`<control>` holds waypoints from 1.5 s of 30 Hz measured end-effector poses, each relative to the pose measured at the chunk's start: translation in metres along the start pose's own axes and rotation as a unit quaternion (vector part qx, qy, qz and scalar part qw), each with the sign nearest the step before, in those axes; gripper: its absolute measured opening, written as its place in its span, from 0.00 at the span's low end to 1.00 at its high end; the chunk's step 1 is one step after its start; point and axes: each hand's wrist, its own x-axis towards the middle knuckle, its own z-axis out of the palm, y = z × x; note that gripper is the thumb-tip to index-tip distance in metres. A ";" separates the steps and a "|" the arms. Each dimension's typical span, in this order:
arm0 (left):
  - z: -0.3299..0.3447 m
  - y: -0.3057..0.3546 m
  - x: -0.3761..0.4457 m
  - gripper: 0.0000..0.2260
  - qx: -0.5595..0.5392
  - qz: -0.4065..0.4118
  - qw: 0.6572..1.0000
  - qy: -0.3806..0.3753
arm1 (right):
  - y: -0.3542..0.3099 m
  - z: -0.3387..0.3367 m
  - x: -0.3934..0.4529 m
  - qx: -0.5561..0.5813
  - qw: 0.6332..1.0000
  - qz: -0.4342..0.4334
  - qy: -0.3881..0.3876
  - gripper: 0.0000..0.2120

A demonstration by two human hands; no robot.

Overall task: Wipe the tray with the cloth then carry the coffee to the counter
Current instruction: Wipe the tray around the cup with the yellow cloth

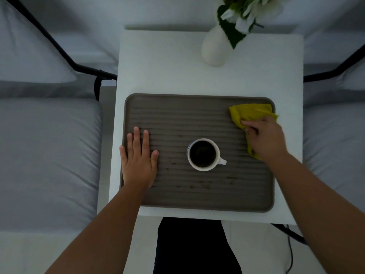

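A brown ribbed tray (197, 198) lies on a small white table (158, 76). Near the tray's middle stands a white cup of black coffee (203, 154), its handle pointing right. Small dark specks dot the tray's front half. My left hand (139, 159) lies flat on the tray's left edge with fingers spread, holding nothing. My right hand (266, 138) grips a yellow cloth (250, 113) and presses it on the tray's far right corner. Part of the cloth is hidden under that hand.
A white vase with white flowers and green leaves (215, 46) stands at the table's far side. Grey cushioned seats with black metal frames (49, 155) flank the table left and right. My dark-clothed legs (193, 246) show below the table's near edge.
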 end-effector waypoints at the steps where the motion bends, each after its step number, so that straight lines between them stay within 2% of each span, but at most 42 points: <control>1: 0.000 0.000 0.000 0.28 0.002 0.000 1.000 0.000 | -0.010 0.007 0.001 0.009 1.000 0.002 -0.008 0.12; 6: 0.000 -0.001 -0.001 0.28 -0.004 0.000 1.000 -0.001 | -0.065 0.040 0.026 0.016 0.985 -0.139 -0.105 0.11; 8: 0.000 -0.001 -0.001 0.28 -0.006 0.002 1.000 -0.001 | -0.074 0.041 0.034 0.013 0.976 -0.169 -0.139 0.12; 10: -0.001 -0.001 -0.001 0.28 -0.006 0.002 1.000 -0.007 | -0.067 0.036 0.033 0.020 0.975 -0.177 -0.133 0.12; 12: -0.002 0.000 -0.001 0.28 -0.004 0.002 1.000 -0.014 | -0.048 0.030 0.022 0.038 0.986 -0.143 -0.072 0.12; 15: -0.004 0.000 0.000 0.28 -0.006 0.002 1.000 -0.024 | -0.018 0.019 -0.004 0.068 0.997 -0.018 0.029 0.12; 18: -0.006 0.000 0.000 0.28 -0.010 -0.001 0.999 -0.033 | 0.000 0.016 -0.026 0.072 0.993 0.063 0.071 0.13; 23: -0.009 0.001 0.001 0.27 -0.013 -0.006 0.999 -0.048 | -0.004 0.036 -0.054 0.102 0.985 0.097 0.094 0.15; 30: -0.013 0.001 0.000 0.27 -0.030 -0.001 0.999 -0.027 | -0.007 0.040 -0.057 0.111 0.993 0.001 0.032 0.15; 33: -0.025 0.015 -0.004 0.27 -0.087 -0.025 0.996 -0.010 | 0.000 0.033 -0.051 0.104 0.993 0.040 0.046 0.14; 36: -0.036 0.037 -0.011 0.27 -0.120 0.007 0.993 0.013 | -0.006 0.036 -0.054 0.097 0.988 0.080 0.087 0.14; 38: -0.036 0.041 -0.011 0.27 -0.093 0.018 0.995 0.024 | -0.013 0.040 -0.049 0.066 0.991 0.052 0.105 0.14; 41: -0.034 0.023 -0.003 0.27 -0.087 -0.080 0.990 0.071 | -0.020 0.042 -0.024 -0.021 0.995 -0.033 0.097 0.14; 43: -0.037 0.007 0.002 0.28 -0.144 -0.151 0.975 0.082 | -0.025 0.038 -0.004 -0.058 0.992 -0.093 0.067 0.15; 45: -0.039 -0.002 0.006 0.29 -0.224 -0.156 0.959 0.079 | -0.036 0.033 0.014 -0.052 0.988 -0.143 0.022 0.17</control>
